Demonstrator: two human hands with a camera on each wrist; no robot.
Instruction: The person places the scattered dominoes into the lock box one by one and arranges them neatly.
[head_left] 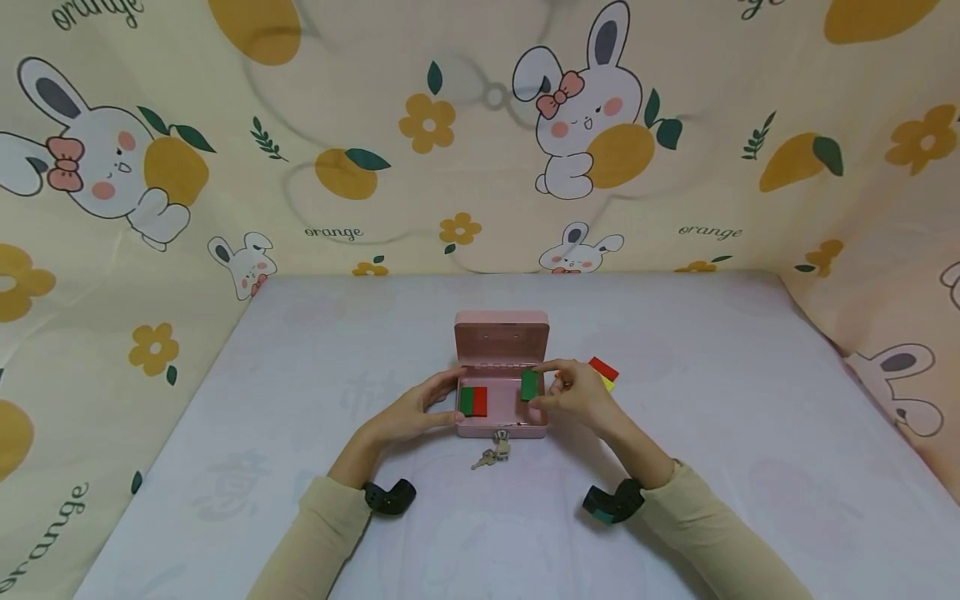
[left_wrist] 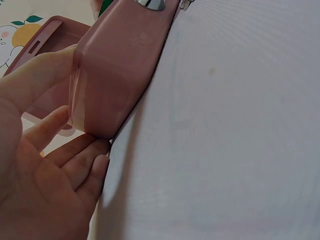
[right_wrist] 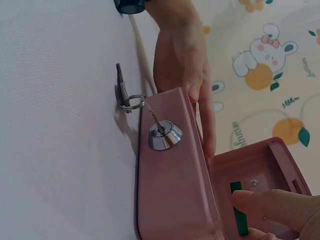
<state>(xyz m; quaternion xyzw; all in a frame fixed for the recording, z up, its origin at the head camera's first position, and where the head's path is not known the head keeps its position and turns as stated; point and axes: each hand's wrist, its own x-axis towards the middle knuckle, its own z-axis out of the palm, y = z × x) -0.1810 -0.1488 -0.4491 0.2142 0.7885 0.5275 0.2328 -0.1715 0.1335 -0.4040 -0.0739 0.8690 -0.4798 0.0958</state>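
Observation:
A small pink cash box [head_left: 502,431] stands on the table with its lid [head_left: 501,337] raised at the back. My left hand [head_left: 415,408] grips the box's left side, the thumb by the front corner and the fingers reaching toward the back. Between the thumb and fingers of my right hand [head_left: 576,393] is a green block [head_left: 529,385], held upright over the right part of the box. Inside, at the left, a green block [head_left: 467,402] and a red block [head_left: 480,402] lie side by side. In the right wrist view the held block's narrow edge shows.
Beyond my right hand lie a red block [head_left: 603,369] and a yellow block [head_left: 608,383], partly hidden by it. A key sits in the front lock [right_wrist: 165,136], and more keys [head_left: 486,458] hang from its ring onto the white tablecloth [head_left: 300,400]. Patterned cloth rises behind.

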